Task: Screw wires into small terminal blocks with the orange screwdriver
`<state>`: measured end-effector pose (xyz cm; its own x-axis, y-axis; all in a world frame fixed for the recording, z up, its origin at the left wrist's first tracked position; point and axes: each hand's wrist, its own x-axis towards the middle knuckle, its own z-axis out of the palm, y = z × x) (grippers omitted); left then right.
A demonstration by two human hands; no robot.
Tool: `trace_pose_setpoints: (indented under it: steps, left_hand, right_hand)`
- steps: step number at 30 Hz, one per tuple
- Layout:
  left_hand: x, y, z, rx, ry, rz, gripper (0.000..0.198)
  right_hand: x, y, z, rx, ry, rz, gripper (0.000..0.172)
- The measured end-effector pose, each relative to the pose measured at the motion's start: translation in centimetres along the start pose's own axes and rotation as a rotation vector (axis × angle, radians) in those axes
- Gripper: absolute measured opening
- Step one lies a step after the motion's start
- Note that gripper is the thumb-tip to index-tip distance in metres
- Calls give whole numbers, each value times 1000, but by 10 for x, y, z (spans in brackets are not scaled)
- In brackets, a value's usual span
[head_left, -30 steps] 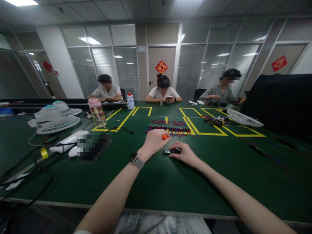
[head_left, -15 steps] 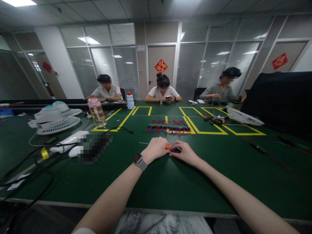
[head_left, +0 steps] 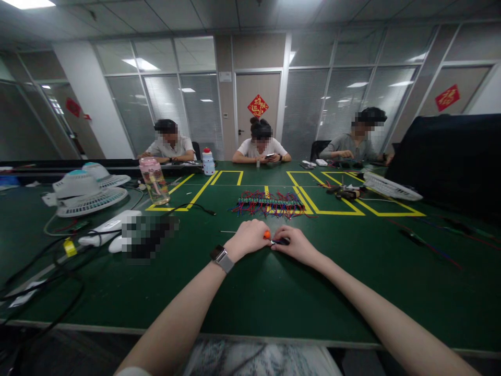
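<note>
Small dark part [head_left: 282,241] sits pinched in the fingertips of the right hand [head_left: 299,245], low over the green table [head_left: 250,303] or resting on it; which of the two cannot be told. Just beside it, the left hand [head_left: 249,237] is closed around an orange-ended tool [head_left: 266,235], whose thin metal shaft sticks out on the far side of the knuckles, pointing left. The fingertips of both hands nearly meet at the near end of the part, and whether the tool touches it is too small to tell. A watch [head_left: 221,257] circles the left wrist. Just beyond the hands lies a row of small circuit boards [head_left: 272,202] with red and blue wires fanning out on both sides, partly over yellow tape [head_left: 340,213]. To the left, a black cable [head_left: 195,206] ends near a clear bottle [head_left: 154,184] with a pink lid, and white fans [head_left: 92,201] lie farther out. To the right are dark hand tools [head_left: 348,192], a white keyboard [head_left: 393,188] tilted up, and a large black screen [head_left: 450,162]. Three people sit across the table, the middle one holding a phone [head_left: 270,156].
</note>
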<state>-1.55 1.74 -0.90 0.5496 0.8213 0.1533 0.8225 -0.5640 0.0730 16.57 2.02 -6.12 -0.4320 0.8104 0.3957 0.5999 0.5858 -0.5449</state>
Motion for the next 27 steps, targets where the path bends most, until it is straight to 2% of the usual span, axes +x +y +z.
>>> trace_pose_setpoints:
  steps: [6,19,27]
  left_hand:
    - [1,-2,1,-8,-20,-5,18]
    - [2,-3,6,14,14,8,17]
    - [1,-2,5,13,17,9,17]
  right_hand:
    - [0,-2,-1,-14,2,-7,6]
    - [2,-3,0,-9,20,-22,1]
    - [2,-4,-2,-30,-9,0,6]
